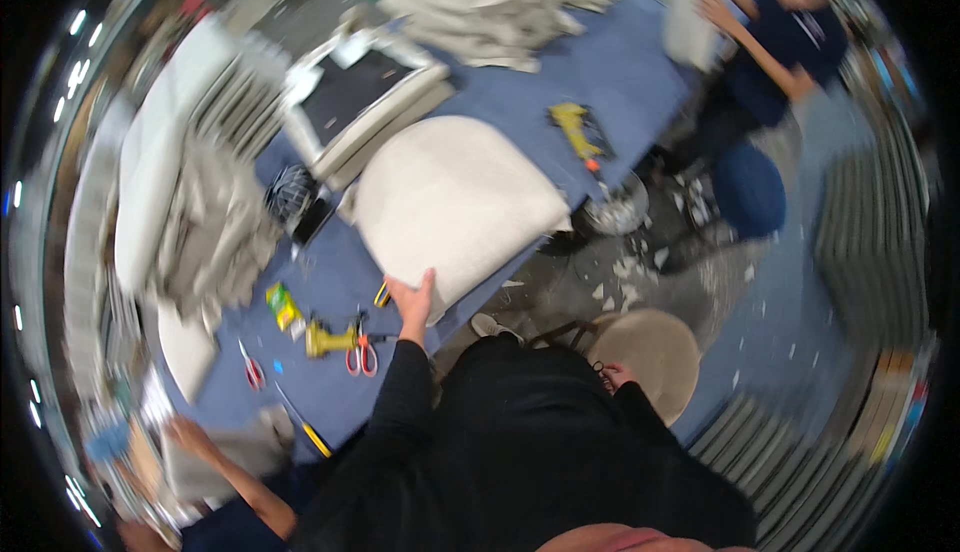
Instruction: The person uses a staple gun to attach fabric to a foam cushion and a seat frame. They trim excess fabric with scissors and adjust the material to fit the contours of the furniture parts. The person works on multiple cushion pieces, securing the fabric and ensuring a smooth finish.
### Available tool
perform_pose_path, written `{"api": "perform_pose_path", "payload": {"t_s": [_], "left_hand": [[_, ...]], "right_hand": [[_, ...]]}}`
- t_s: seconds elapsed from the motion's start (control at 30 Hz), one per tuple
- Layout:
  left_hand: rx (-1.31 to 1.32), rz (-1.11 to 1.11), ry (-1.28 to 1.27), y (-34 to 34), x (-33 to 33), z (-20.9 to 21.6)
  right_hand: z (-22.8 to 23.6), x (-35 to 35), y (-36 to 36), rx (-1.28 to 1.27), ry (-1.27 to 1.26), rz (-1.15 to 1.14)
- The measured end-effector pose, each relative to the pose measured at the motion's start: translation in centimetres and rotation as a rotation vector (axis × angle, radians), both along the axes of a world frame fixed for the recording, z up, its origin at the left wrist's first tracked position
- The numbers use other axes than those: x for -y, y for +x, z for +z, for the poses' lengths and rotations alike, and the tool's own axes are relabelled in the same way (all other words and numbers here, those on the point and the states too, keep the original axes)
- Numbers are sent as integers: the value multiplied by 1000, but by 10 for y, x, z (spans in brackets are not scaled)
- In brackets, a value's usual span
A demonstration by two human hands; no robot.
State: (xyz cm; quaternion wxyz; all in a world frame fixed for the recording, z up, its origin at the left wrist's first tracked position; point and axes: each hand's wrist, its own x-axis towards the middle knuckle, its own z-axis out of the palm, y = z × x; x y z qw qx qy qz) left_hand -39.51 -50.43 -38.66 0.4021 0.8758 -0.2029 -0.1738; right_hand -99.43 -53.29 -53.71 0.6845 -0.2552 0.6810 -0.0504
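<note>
A padded cream seat cushion (450,202), rounded at its far side, lies on the blue-covered table (500,102). My left hand (410,307) grips its near left corner, thumb on top; the other fingers are partly hidden. A small yellow-and-black tool (382,294) lies just beside that hand. My right hand (617,374) is low at my right side, fingers curled around a small dark object, above a round beige stool (655,357). Left of the cushion are a yellow staple gun (330,340), red-handled scissors (362,357) and a yellow-green packet (284,304).
Beyond the cushion lie another staple gun (575,132), an upturned seat (350,102) and piled beige fabric (490,12). Co-workers (775,62) work at the far right and lower left. Scraps litter the floor (620,282). Stacked panels (870,242) stand at right.
</note>
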Motion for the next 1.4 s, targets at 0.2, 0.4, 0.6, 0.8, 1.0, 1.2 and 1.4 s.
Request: {"api": "perform_pose_path", "payload": {"t_s": [0.2,0.4,0.6,0.8,1.0,1.2,1.4], "left_hand": [[33,-70,-169,0,-26,14],[-125,81,-85,-30,-71,40],[22,287,-107,-78,-122,58],[54,565,-58,-104,-144,61],[87,605,-44,-87,-142,54],[240,518,46,-63,-146,68],[273,417,19,-30,-139,68]], "right_hand": [[32,147,43,-58,-205,35],[56,263,115,62,-570,447],[119,352,262,-50,-1176,691],[175,379,425,141,-1343,770],[176,318,532,49,-1532,1411],[172,254,532,-467,-1494,1472],[181,244,528,-460,-1607,1424]]}}
